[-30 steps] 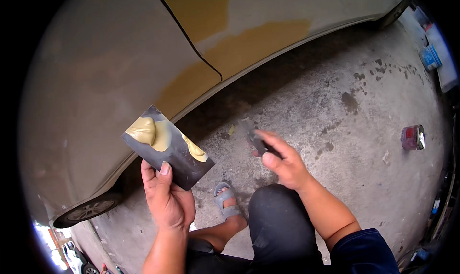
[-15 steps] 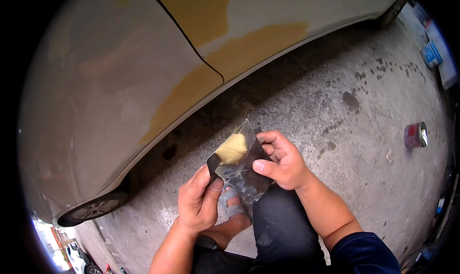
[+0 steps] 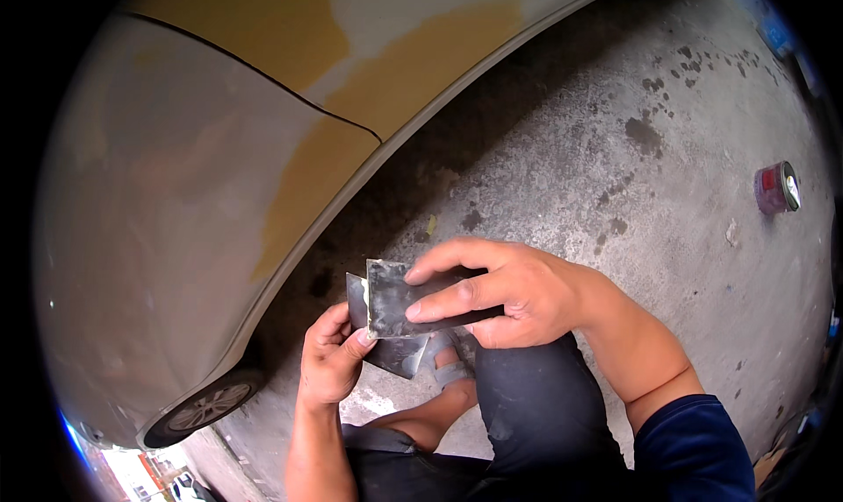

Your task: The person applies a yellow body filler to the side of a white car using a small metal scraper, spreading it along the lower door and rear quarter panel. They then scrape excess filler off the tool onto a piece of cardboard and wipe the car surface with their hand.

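Down by my knees, my left hand grips a dark rectangular spreader plate, thumb at its edge. My right hand is closed on a second dark spreader, fingertips on its upper face, and this one lies across the first, covering much of it. A little pale putty shows along their left edges; any more between them is hidden. Beyond my hands stands the grey car side, with yellowish filler patches on its panels.
A car wheel is at lower left. A reddish can stands on the stained concrete floor at right. A blue container sits at upper right. My sandalled foot is below the plates.
The right-hand spreader has come over the left-hand plate, so the mound of putty seen earlier is now hidden. Both hands are lower, and the view has shifted toward the car.
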The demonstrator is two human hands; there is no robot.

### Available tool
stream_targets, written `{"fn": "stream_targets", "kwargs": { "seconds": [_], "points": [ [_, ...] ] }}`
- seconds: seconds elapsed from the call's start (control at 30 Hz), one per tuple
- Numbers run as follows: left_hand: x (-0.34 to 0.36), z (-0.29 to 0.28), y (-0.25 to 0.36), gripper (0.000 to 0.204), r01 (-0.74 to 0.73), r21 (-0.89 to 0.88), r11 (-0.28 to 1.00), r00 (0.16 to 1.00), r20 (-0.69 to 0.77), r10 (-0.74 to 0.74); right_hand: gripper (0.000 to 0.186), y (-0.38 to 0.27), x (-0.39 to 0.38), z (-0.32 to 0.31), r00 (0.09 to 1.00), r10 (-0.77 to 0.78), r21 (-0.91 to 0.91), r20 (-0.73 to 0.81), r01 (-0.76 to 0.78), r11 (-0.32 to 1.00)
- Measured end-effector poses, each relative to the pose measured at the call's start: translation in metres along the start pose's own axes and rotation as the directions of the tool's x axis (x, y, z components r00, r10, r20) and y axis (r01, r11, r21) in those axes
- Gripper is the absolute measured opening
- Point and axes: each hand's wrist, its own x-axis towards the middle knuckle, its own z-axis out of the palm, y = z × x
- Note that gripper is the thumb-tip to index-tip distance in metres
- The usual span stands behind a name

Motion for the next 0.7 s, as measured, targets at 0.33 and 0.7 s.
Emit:
{"fn": "stream_targets", "kwargs": {
  "seconds": [0.33,0.7],
  "points": [
    [0.016,0.034,0.006,0.043,-0.088,-0.137,0.987,0.972,-0.227,0.055,0.040,0.020,-0.026,-0.001,0.862,0.054,-0.467,-0.503,-0.324,0.823],
    [0.014,0.038,-0.004,0.043,-0.221,0.106,0.969,0.933,-0.267,0.242,0.038,0.025,-0.013,0.042,0.959,-0.068,-0.702,-0.273,-0.151,0.696]
  ]
}}
